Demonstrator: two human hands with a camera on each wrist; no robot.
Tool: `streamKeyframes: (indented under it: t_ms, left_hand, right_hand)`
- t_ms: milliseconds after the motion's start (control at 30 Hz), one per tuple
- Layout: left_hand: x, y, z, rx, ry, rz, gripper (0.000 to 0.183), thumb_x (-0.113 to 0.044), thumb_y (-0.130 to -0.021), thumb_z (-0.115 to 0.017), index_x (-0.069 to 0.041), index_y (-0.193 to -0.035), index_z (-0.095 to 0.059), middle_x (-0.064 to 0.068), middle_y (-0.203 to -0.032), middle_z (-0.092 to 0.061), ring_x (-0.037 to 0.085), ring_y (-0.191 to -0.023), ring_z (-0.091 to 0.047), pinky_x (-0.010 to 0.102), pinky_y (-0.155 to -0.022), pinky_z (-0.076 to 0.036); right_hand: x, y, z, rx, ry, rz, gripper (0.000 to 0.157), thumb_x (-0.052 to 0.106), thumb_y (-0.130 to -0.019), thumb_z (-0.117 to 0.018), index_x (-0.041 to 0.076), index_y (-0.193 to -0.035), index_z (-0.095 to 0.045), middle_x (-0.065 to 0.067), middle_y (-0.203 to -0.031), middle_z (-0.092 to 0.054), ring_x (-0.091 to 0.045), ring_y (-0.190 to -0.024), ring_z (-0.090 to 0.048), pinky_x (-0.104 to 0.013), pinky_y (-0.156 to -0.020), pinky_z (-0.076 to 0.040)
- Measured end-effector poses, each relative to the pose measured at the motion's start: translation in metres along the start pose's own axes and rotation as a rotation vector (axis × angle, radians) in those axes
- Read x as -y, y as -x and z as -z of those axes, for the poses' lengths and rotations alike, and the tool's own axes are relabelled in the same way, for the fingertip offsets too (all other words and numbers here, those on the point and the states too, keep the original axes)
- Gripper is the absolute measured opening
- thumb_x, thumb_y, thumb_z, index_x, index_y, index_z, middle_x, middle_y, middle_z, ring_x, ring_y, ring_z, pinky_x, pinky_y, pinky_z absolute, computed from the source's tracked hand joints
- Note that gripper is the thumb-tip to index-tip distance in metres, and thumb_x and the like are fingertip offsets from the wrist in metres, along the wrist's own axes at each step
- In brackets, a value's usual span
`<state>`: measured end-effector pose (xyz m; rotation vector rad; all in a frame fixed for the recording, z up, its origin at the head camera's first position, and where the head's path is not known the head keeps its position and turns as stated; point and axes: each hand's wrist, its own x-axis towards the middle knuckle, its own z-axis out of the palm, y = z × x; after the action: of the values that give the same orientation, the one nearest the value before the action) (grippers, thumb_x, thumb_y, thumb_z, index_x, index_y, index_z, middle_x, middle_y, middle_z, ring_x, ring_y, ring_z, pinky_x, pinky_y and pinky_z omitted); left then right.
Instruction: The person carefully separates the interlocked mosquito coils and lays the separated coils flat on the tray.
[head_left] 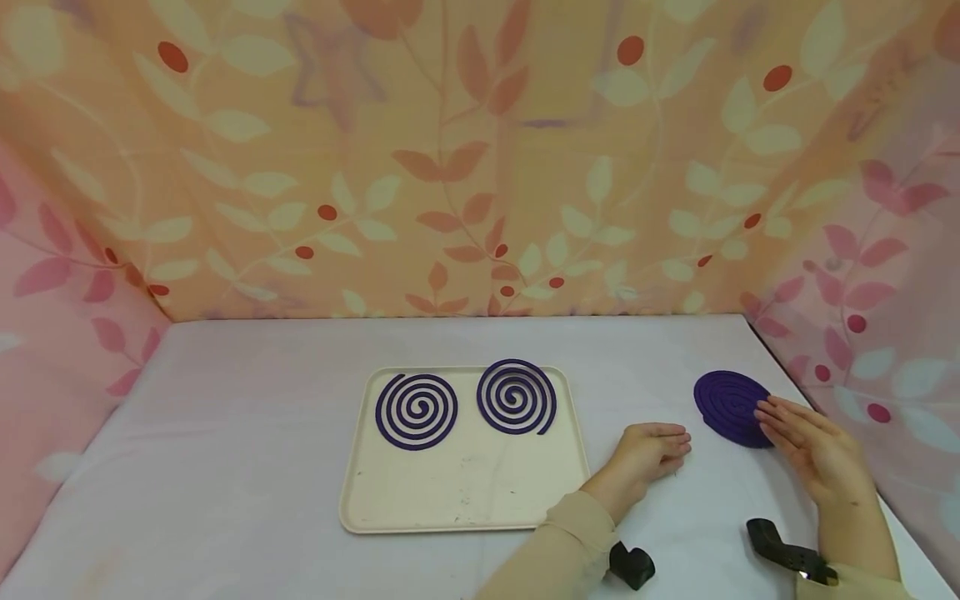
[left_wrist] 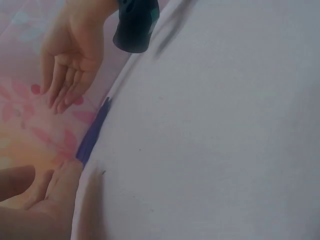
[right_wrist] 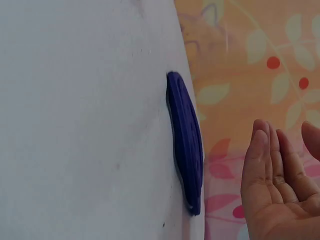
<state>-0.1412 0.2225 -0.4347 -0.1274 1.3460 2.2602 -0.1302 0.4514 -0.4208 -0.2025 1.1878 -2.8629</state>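
Note:
A thick stack of dark purple mosquito coils (head_left: 726, 407) lies on the white table at the right. Beside its right edge is my right hand (head_left: 816, 450), fingers extended; its fingertips overlap the rim in the head view, but in the right wrist view the coil stack (right_wrist: 186, 145) appears apart from the hand (right_wrist: 280, 195). My left hand (head_left: 641, 457) is to the left of the stack, fingers fairly straight and holding nothing. Two single purple spiral coils, a left one (head_left: 420, 409) and a right one (head_left: 514, 397), lie on the cream tray (head_left: 465, 496).
The right coil overhangs the tray's back rim slightly. Black wrist devices show at my left wrist (head_left: 632, 567) and right wrist (head_left: 787, 552). Patterned cloth (head_left: 450, 167) hangs behind the table and along both sides. A white cloth (head_left: 247, 450) covers the tabletop.

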Motion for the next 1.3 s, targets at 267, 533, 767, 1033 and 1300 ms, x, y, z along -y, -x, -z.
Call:
streamKeyframes:
  t_ms: [267, 533, 767, 1033, 1300]
  left_hand:
    - [0.010, -0.017, -0.006, 0.000, 0.066, 0.006, 0.032, 0.018, -0.084, -0.048, 0.017, -0.115, -0.056, 0.026, -0.114, -0.061, 0.034, -0.111, -0.057, 0.043, -0.096, -0.046]
    - [0.017, -0.031, -0.008, 0.080, 0.164, 0.031, 0.038, 0.019, -0.086, -0.042, 0.020, -0.124, -0.047, 0.031, -0.124, -0.052, 0.040, -0.120, -0.049, 0.049, -0.103, -0.037]
    - [0.020, -0.037, -0.011, 0.111, 0.241, 0.033, 0.042, 0.021, -0.086, -0.038, 0.021, -0.127, -0.042, 0.031, -0.129, -0.048, 0.041, -0.125, -0.043, 0.052, -0.106, -0.032]
    - [0.024, -0.042, -0.012, 0.159, 0.276, 0.046, 0.044, 0.021, -0.087, -0.036, 0.021, -0.131, -0.037, 0.032, -0.133, -0.044, 0.042, -0.128, -0.039, 0.053, -0.107, -0.029]
    - [0.028, -0.044, -0.015, 0.185, 0.283, 0.055, 0.044, 0.020, -0.088, -0.035, 0.020, -0.132, -0.036, 0.031, -0.134, -0.044, 0.041, -0.128, -0.038, 0.053, -0.107, -0.029]
  right_hand:
    - [0.007, 0.006, 0.023, -0.055, -0.077, -0.019, 0.042, -0.008, -0.100, -0.024, -0.013, -0.106, -0.065, -0.027, -0.101, -0.066, -0.035, -0.094, -0.066, -0.038, -0.082, -0.054]
    - [0.008, 0.012, 0.030, -0.180, -0.055, -0.031, 0.040, -0.009, -0.098, -0.029, -0.010, -0.098, -0.069, -0.022, -0.096, -0.068, -0.031, -0.090, -0.067, -0.037, -0.078, -0.056]
    - [0.008, 0.015, 0.036, -0.240, -0.058, -0.034, 0.038, -0.009, -0.097, -0.031, -0.010, -0.095, -0.069, -0.021, -0.094, -0.069, -0.030, -0.090, -0.068, -0.037, -0.077, -0.056]
    - [0.010, 0.017, 0.040, -0.276, -0.039, -0.050, 0.036, -0.008, -0.097, -0.035, -0.007, -0.094, -0.071, -0.019, -0.094, -0.069, -0.029, -0.090, -0.068, -0.037, -0.076, -0.056]
    - [0.015, 0.020, 0.040, -0.259, -0.027, -0.087, 0.039, -0.004, -0.099, -0.032, -0.006, -0.095, -0.071, -0.020, -0.094, -0.069, -0.029, -0.090, -0.068, -0.036, -0.077, -0.056]
